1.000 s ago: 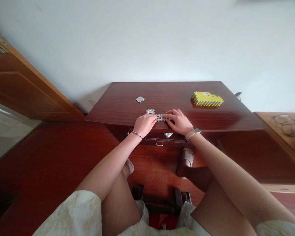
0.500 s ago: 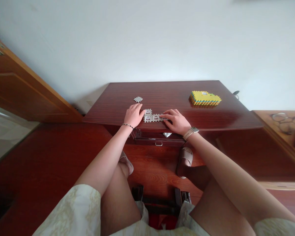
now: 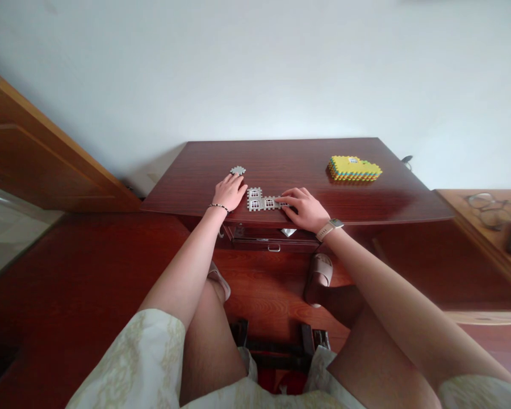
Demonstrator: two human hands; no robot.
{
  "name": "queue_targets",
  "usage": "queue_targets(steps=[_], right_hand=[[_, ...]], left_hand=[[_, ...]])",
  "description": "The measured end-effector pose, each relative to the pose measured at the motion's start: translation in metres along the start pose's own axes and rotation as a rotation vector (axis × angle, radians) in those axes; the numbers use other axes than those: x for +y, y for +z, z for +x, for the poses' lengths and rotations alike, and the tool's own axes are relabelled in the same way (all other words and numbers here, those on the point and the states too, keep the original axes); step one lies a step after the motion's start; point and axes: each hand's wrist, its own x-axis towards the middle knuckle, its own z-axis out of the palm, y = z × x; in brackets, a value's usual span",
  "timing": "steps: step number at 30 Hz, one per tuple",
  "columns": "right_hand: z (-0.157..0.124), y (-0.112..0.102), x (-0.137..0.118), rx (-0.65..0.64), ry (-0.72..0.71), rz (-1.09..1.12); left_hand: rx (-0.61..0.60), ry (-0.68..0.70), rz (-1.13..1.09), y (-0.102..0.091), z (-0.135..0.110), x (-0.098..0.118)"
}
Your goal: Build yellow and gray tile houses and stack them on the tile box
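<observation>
A short L of joined grey jigsaw-edged window panels [image 3: 255, 204] lies flat near the table's front edge. My right hand [image 3: 307, 210] rests on its right end, with the index finger on top and the thumb at the near side; the fingers partly cover that end tile. My left hand [image 3: 229, 193] is open, palm down, its fingers stretched forward. Their tips reach the near edge of a loose grey jigsaw-edged piece [image 3: 238, 170] farther back on the table. Whether they touch it I cannot tell.
On the right of the dark wooden table [image 3: 281, 162] stands a stack of yellow, blue and orange jigsaw-edged tiles [image 3: 355, 168]. A wall [image 3: 281, 68] rises behind. A drawer [image 3: 255, 247] sits below the front edge. A side surface at right carries glasses [image 3: 485, 210].
My left hand has left the side of the joined panels and reached forward to the loose grey piece, fingers straightening. My right hand stays on the panels' right end.
</observation>
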Motion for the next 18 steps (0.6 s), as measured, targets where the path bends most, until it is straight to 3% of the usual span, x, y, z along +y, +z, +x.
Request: queue_targets(steps=[18], right_hand=[[0.000, 0.001, 0.003, 0.000, 0.003, 0.006]], left_hand=[[0.007, 0.024, 0.124, -0.030, -0.032, 0.018]])
